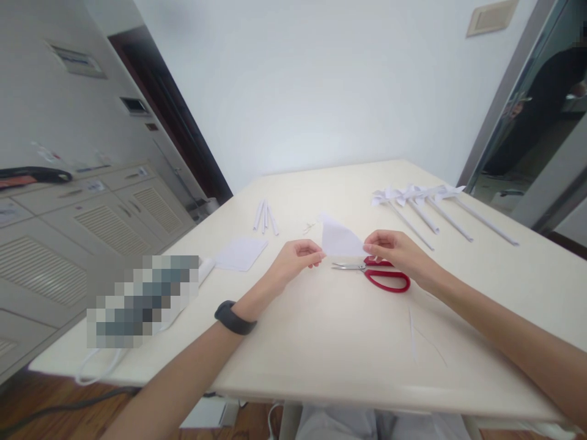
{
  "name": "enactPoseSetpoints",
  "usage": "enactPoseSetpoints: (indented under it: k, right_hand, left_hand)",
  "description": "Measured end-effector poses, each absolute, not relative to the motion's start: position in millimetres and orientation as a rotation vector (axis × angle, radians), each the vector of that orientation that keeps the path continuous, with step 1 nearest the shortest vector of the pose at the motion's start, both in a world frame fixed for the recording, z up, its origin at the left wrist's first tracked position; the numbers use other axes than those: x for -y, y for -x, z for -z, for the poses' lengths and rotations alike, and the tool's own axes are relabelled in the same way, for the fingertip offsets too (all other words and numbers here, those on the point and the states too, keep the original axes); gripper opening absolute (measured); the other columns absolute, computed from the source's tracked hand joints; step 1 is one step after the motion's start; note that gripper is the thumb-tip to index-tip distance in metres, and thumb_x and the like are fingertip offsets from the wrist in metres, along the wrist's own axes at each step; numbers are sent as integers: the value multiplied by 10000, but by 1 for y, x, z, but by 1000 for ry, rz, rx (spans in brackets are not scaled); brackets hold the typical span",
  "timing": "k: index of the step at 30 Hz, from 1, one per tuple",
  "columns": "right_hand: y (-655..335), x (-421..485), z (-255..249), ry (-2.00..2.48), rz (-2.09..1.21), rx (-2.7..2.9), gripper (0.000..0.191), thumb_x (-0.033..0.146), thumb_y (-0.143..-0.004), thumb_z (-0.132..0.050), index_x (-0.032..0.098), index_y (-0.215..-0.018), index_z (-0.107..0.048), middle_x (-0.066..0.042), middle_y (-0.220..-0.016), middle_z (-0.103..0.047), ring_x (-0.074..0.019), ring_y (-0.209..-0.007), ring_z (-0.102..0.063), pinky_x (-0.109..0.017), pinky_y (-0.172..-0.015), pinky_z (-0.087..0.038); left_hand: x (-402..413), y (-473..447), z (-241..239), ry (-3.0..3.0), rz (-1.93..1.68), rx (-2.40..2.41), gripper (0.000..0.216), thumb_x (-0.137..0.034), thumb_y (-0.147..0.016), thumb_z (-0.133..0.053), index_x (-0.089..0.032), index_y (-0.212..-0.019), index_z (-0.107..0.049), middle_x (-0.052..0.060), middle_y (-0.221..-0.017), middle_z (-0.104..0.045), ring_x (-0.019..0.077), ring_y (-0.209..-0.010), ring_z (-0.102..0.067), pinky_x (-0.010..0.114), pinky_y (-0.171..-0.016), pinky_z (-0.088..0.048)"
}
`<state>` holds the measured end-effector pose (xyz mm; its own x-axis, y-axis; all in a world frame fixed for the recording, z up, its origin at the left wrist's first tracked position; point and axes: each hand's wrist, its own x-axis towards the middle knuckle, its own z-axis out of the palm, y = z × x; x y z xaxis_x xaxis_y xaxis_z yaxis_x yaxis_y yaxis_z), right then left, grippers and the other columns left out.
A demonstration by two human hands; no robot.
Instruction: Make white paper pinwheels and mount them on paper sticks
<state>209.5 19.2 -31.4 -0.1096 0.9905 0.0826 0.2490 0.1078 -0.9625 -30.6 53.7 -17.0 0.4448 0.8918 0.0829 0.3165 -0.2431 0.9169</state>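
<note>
a thin white sheet is held near the middle of the white table, raised between the two hands, its pale surface hard to part from the tabletop. the left hand is nearly closed, thumb and forefinger pinching the sheet's lower left corner; the right hand pinches the lower right corner the same way, its other fingers curled and partly hidden. red-handled scissors lie just below the sheet, blades pointing left, the upper handle loop partly covered by the right hand. small scraps left of the sheet are too blurred to make out, and thin strips near the right forearm fade into the table. farther right, paper pinwheels overlap at their heads, so their edges run together, though four sticks show. on the left lie a paper stack, its layers hard to count, and several rolled paper tubes. a pixelated object at the table's left edge cannot be identified. a person in dark clothing beyond the doorway is cut off by the frame.
</note>
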Motion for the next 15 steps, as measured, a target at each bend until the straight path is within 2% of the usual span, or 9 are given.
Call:
enactPoseSetpoints:
  k: [9,15]
  right_hand:
    - [-208,-19,31,1295,-992,1511,170,355,-763,-594,193,-715,-569,6,-661,-552,-145,-614,-574,-263,-569,-451]
    - [-209,-21,35,1321,-1015,1525,173,358,-779,-584,188,-747,-576,0,-688,-563,-151,-645,-583,-258,-580,-439]
  left_hand:
    - [-56,29,21,-1765,-788,-996,158,-317,-739,-616,-163,-707,-601,-14,-644,-562,113,-626,-507,244,-629,-400]
    - [-58,30,24,-1748,-795,-1003,183,-337,-736,-625,-157,-718,-598,-11,-644,-564,109,-617,-498,243,-621,-389]
